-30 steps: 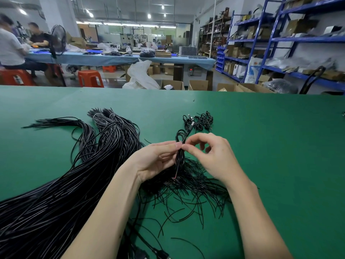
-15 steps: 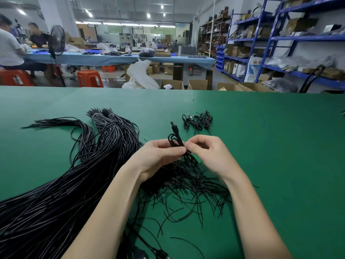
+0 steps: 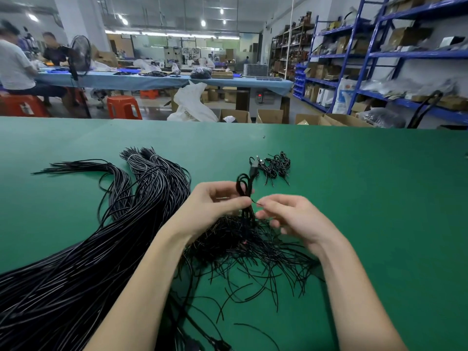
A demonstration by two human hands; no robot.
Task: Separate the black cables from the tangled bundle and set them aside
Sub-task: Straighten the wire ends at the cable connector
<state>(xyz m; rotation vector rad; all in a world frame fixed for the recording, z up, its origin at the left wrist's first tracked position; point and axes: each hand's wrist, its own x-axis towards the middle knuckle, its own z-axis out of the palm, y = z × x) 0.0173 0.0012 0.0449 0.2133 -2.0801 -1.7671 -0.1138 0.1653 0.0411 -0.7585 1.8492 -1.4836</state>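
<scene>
while the left hand [image 3: 217,203] pinches a looped cable [image 3: 244,191] upright above the tangle [image 3: 243,239], the right hand [image 3: 291,216] pinches its loose end; sorted pile [image 3: 274,164] lies just beyond, nearer the right.

Both bare forearms came up from the near edge of the bench and angled in toward each other, so the hands met around the middle. The left hand [image 3: 215,202] sat palm-in with its fingers [image 3: 236,203] curled, thumb and fingertips pinching a folded black cable [image 3: 243,188] that stuck up above the knuckles. The right hand [image 3: 291,219] was just beside it, wrist bent a bit, back of the hand toward the camera, fingers loosely curled, with the thumb and index tip pinching a thin wire end [image 3: 256,203]. The two sets of fingertips were nearly touching.
</scene>
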